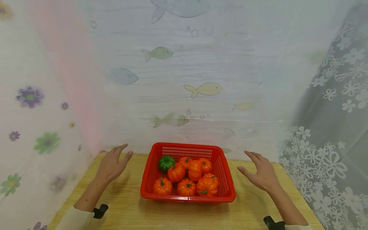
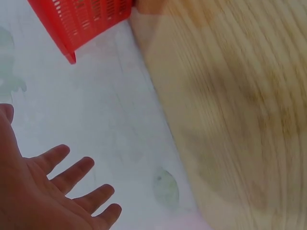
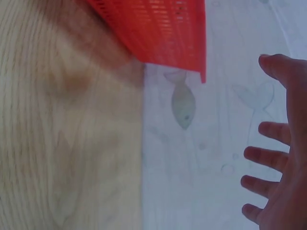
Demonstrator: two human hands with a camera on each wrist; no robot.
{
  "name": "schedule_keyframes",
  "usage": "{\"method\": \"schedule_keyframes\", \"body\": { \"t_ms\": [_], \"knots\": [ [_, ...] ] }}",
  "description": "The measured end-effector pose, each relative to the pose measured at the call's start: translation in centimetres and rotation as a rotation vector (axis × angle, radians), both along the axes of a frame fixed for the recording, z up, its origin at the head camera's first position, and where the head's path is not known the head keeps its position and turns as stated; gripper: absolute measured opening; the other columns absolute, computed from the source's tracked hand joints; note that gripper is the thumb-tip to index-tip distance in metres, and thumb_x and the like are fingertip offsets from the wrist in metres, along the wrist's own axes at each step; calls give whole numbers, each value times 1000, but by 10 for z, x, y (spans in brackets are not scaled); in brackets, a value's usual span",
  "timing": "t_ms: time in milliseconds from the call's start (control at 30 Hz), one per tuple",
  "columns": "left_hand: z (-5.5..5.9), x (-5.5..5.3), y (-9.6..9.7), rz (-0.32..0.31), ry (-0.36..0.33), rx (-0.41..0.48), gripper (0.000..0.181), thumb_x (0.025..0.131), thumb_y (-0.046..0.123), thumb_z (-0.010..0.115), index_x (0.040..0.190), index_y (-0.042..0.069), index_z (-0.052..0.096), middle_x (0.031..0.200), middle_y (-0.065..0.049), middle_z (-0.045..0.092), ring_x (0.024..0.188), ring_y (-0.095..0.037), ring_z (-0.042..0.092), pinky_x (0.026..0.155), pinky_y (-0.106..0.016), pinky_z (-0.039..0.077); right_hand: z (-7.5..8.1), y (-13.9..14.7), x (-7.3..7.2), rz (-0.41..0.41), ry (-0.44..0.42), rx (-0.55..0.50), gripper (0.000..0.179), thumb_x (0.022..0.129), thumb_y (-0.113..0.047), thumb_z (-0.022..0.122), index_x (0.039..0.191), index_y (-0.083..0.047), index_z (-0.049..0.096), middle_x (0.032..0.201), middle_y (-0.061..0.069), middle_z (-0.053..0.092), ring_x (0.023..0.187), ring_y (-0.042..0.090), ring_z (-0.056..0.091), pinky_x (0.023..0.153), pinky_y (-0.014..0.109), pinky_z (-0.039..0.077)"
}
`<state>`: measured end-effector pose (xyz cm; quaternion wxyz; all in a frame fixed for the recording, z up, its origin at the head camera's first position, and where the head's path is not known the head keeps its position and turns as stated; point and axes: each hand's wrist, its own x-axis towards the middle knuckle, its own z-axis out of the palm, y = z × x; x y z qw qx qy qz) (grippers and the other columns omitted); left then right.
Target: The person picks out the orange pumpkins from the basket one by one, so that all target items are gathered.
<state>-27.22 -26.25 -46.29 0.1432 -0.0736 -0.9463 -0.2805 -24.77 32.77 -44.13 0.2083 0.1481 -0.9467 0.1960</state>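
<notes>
A red plastic basket [image 1: 188,198] with slotted walls stands on the wooden table. Inside it lie several small orange pumpkins [image 1: 187,187] and one green pumpkin [image 1: 166,163] at the back left. To the basket's left hovers my left hand [image 1: 112,164], fingers spread and apart from it. My right hand [image 1: 261,172] is raised on the other side, also clear of the basket, with its fingers extended. Both wrist views show spread fingers holding nothing, with the basket's wall [image 2: 96,21] beyond the left hand and its end wall [image 3: 168,33] beyond the right.
The wooden table [image 1: 120,204] meets a wall [image 1: 184,73] with fish drawings behind the basket. A flower-patterned wall [image 1: 37,121] rises at the left. White lace-like flowers [image 1: 330,166] cover the surface at the right. Dark bands [image 1: 100,211] sit at the wrists.
</notes>
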Motion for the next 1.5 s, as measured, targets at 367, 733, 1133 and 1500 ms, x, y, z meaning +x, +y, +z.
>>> {"method": "schedule_keyframes", "body": {
  "t_ms": [367,733,1133,1500],
  "knots": [
    [-10,9,20,-84,-44,143,70,113,52,44,163,4,40,160,-27,44,146,-52,42,115,-73,36,4,-24,6,133,57,-4,69,92,-37,81,151,-10,59,147,20,59,133,48,54,102,74,44],
    [-21,21,41,-154,-63,301,63,113,46,48,162,7,42,162,-21,46,144,-52,46,113,-72,39,3,-45,10,303,66,19,70,91,-36,84,151,-11,59,148,12,59,136,40,51,106,70,43],
    [-36,25,57,-189,-69,396,62,111,43,55,162,10,41,158,-21,49,134,-50,57,107,-65,50,2,-74,19,442,-20,75,73,91,-38,82,157,-26,53,155,4,55,144,35,46,110,70,42],
    [-49,27,68,-197,-157,531,63,108,43,61,162,18,42,161,-13,47,132,-45,61,95,-51,62,1,-91,19,544,-104,130,72,89,-27,84,154,-29,55,151,5,56,141,30,51,108,60,51]
  ]
}}
